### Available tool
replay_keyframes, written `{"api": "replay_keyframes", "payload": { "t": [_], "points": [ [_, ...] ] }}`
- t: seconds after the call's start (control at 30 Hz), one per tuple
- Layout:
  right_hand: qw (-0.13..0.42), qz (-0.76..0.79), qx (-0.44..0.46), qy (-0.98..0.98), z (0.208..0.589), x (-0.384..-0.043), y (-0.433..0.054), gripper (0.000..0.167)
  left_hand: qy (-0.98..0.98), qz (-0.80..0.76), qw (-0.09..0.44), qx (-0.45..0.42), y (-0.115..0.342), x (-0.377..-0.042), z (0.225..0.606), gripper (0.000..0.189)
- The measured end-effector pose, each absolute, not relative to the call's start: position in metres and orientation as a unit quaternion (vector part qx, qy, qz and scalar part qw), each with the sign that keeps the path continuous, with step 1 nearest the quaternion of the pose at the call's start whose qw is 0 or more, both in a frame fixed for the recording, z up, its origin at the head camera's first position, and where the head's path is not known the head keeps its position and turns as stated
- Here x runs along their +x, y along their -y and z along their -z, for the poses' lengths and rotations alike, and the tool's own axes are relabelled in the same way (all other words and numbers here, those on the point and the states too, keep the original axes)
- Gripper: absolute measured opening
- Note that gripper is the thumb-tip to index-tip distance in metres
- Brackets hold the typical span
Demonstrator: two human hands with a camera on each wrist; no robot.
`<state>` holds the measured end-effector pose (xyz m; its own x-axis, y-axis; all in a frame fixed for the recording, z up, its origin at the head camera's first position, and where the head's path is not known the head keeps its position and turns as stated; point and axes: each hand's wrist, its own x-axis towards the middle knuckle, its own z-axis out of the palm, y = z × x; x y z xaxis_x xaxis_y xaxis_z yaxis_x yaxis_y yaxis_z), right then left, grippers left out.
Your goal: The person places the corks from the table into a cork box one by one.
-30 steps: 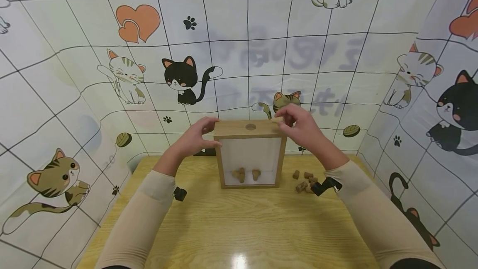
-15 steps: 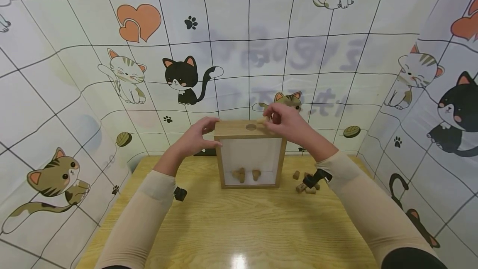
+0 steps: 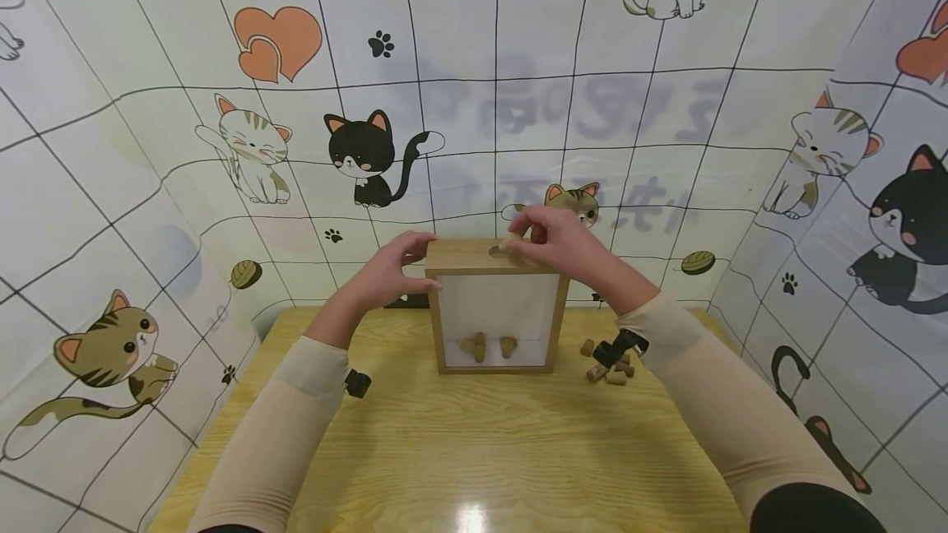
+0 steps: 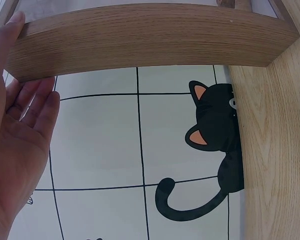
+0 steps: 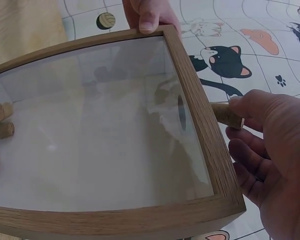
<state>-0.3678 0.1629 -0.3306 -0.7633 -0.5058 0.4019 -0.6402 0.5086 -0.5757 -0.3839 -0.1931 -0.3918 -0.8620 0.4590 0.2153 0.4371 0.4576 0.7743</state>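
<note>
A shadow box (image 3: 462, 257) with a wooden frame, clear front and white back stands upright on the table. My left hand (image 3: 388, 270) grips its upper left corner, thumb in front and fingers behind. Between thumb and fingers of my right hand (image 3: 563, 247) a cork (image 5: 226, 115) is pinched at the top edge, by the round hole (image 3: 494, 252). In the right wrist view the cork's far end meets the frame; whether it has entered the hole is hidden. Several corks (image 5: 3, 130) lie inside along the bottom of the box.
Several loose corks (image 3: 616, 378) lie on the wooden table (image 3: 459, 442) to the right of the box, below my right wrist. A cat-printed sheet (image 3: 459, 48) hangs behind the table and along both sides.
My right hand has slid left along the box's top with the cork, from near the right corner to the hole. The left hand keeps its grip on the corner.
</note>
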Motion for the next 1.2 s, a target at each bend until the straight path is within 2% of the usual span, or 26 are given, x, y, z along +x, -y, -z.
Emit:
{"api": "replay_keyframes", "payload": {
  "t": [0.23,0.87,1.0,1.2],
  "points": [
    [0.077,-0.357,0.34,0.867,0.329,-0.37,-0.153,0.024,-0.855,-0.448,0.01,0.261,0.195,-0.384,0.393,0.089],
    [0.066,-0.33,0.351,0.874,0.329,-0.372,-0.144,0.024,-0.855,-0.45,0.012,0.259,0.197,-0.385,0.395,0.088],
    [0.09,-0.338,0.353,0.868,0.33,-0.367,-0.151,0.017,-0.853,-0.453,0.011,0.26,0.197,-0.385,0.395,0.089],
    [0.167,-0.358,0.339,0.854,0.339,-0.349,-0.176,0.006,-0.852,-0.452,0.011,0.264,0.197,-0.386,0.394,0.089]
  ]
}}
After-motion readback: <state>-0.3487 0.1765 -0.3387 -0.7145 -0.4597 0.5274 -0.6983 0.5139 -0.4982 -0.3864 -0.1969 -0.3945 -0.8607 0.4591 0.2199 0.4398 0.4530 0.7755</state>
